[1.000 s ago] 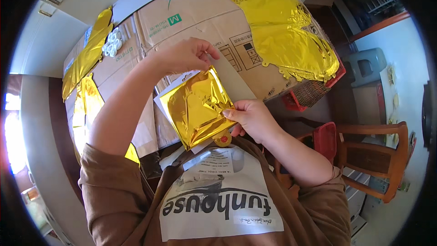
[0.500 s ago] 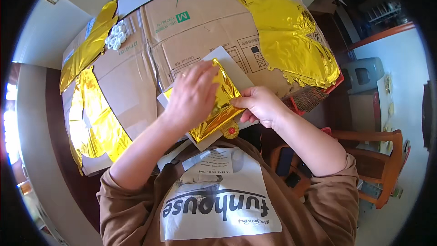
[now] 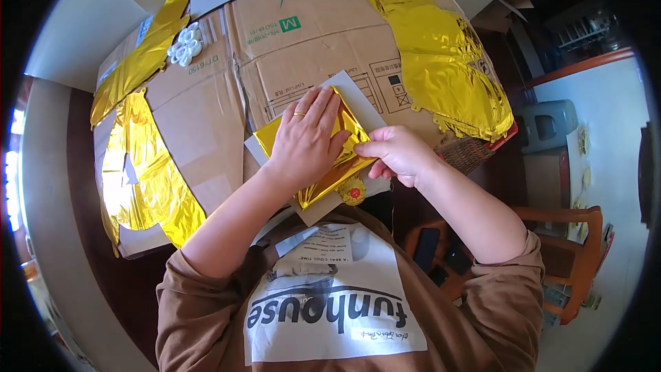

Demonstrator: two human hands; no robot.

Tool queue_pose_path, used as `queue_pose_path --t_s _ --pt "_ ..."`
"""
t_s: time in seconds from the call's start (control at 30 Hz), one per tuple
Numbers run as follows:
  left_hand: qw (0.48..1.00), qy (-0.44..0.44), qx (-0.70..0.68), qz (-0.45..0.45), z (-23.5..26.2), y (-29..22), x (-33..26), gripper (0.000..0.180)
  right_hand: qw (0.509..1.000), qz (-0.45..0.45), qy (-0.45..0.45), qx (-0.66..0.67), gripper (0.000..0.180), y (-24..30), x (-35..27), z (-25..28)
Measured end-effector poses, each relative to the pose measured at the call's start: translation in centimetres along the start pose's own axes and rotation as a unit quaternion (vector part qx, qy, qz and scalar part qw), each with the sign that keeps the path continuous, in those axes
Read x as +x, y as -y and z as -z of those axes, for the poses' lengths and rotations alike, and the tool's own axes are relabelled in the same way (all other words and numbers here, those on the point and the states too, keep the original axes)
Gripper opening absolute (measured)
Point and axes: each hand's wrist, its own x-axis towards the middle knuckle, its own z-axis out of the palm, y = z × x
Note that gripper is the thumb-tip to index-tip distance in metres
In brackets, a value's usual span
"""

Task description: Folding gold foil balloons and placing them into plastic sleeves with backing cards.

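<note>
A folded sheet of gold foil (image 3: pixel 354 127), looking like a flattened foil balloon, lies over a pale card (image 3: pixel 365 103) right in front of me. My left hand (image 3: pixel 306 134) rests flat on the foil, fingers stretched out and covering its middle. At the foil's right edge, my right hand (image 3: pixel 399 153) pinches it between thumb and forefinger, the other fingers curled. A small gold tab with a red centre (image 3: pixel 354 193) sticks out below the card's near right side.
Flattened cardboard (image 3: pixel 310 55) covers the table. More gold foil lies at the left (image 3: pixel 155 172), the far left (image 3: pixel 141 76) and the right (image 3: pixel 441 55). White coiled bundles (image 3: pixel 186 45) sit beside the far-left foil. A wooden chair (image 3: pixel 585 262) holding phones (image 3: pixel 427 246) stands at the right.
My left hand has come down from above the foil and now lies flat on it. My right hand keeps its pinch at the edge. The whole view has shifted slightly.
</note>
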Motion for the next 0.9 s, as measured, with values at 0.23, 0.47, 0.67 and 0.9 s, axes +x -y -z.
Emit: queue_pose_path --t_s 0.23,0.47,0.67,0.9 --pt "1.0 -0.016 0.004 0.001 -0.8 0.3 -0.4 0.062 1.0 0.002 0.016 0.008 0.02 0.0 -0.4 0.0" --pt "1.0 0.0 -0.01 0.001 -0.8 0.3 -0.5 0.062 0.997 0.035 0.007 0.065 0.029 -0.5 -1.9 0.1" --pt "1.0 0.003 -0.008 -0.002 -0.6 0.2 -0.4 0.063 0.849 0.301 -0.218 -0.374 0.038 -3.8 -1.9 -0.3" --pt "1.0 0.008 -0.016 -0.005 -0.1 0.0 -0.5 0.073 0.662 0.419 -0.282 -0.553 0.049 -4.5 -2.8 -0.8"
